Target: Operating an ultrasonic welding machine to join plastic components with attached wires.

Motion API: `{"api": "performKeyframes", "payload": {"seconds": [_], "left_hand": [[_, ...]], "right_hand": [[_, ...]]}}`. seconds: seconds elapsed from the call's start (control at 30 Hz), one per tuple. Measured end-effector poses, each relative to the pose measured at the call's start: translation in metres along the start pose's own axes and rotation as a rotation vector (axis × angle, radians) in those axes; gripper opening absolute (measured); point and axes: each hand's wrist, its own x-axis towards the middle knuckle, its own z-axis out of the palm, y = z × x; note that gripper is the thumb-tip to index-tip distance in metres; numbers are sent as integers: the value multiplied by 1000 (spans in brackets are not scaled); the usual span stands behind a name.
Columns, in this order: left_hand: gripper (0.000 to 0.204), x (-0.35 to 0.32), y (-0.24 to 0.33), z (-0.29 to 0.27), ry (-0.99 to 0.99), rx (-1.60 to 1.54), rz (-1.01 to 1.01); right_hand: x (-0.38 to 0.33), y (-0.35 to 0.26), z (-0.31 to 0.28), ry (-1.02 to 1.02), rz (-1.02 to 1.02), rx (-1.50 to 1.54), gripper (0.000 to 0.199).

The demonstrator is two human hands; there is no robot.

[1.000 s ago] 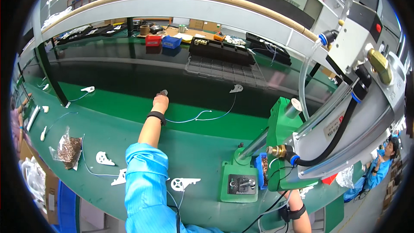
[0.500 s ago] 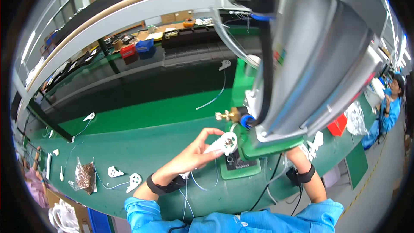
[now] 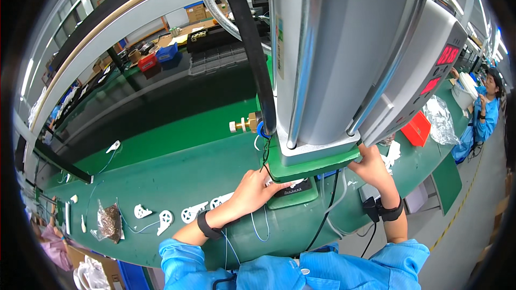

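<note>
While the left hand (image 3: 251, 192) reaches under the green head plate (image 3: 314, 168) of the tall grey machine (image 3: 344, 59), its thumb and fingers appear closed around a white part (image 3: 298, 183), which sits just above the machine's green base (image 3: 294, 201) and is mostly hidden by the hand and the plate. The right hand (image 3: 372, 165) is at the other side of the same plate, its fingertips out of sight behind it, so I cannot tell whether they grip anything. To work well here, the white part is best kept level and steady, with a light hold on its outer edge — the left thumb and fingers well clear of the space beneath the plate whenever the head could come down. The hidden right fingers deserve the same care. A thin blue wire (image 3: 260, 230) loops on the green table (image 3: 140, 188) below the left wrist; it should stay slack and away from the base, where it might snag or be pinched. More white wheel-ended pieces (image 3: 166, 220) lie to the left, near a clear bag of copper-coloured bits (image 3: 110, 223) — leaving that side uncluttered would give the left forearm room.
</note>
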Motion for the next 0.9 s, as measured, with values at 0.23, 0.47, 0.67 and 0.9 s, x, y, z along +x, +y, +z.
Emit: {"api": "performKeyframes", "payload": {"seconds": [0.23, 0.47, 0.67, 0.9], "left_hand": [[37, 23, 6, -20, -161, 14, 1], [42, 15, -12, -10, -82, 95, 12], [42, 21, -15, -10, -70, -106, 104], [43, -5, -27, -3, -35, 147, 143]], "right_hand": [[9, 5, 28, -92, -103, 369, 17], [24, 8, 71, -367, -257, 162, 20], [20, 13, 70, -340, -414, 17, 21], [-54, 57, -13, 378, -128, -205, 58]]}}
